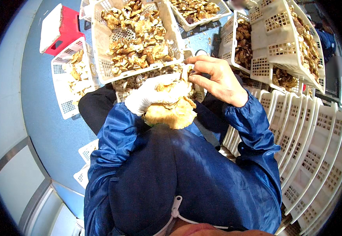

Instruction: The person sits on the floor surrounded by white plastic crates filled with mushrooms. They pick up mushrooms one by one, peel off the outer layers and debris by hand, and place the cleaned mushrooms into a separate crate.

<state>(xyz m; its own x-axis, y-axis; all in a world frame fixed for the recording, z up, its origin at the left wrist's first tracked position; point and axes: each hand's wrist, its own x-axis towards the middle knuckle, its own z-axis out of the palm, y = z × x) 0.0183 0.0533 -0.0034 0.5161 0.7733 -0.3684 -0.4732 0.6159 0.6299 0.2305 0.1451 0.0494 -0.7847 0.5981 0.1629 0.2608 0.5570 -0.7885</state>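
Note:
In a white glove, my left hand [156,91] is closed around a large pale yellow-brown mushroom [173,115], whose broad cap hangs below the fingers. My bare right hand [215,78] is at the mushroom's upper end, thumb and fingers bent towards it; whether a small piece or tool is pinched between them cannot be told. Just beyond both hands a white plastic crate [138,72] holds many brown and cream mushrooms. Under its near edge, partly hidden by my hands, another crate [120,96] contains dark trimmings.
At the left stand a smaller white crate of mushrooms [65,109] and a red box with a white top [70,28]. Mushroom-filled crates [283,38] are stacked at the right, above a long row of nested white crates [312,141]. Another person's blue sleeve [325,44] shows at far right.

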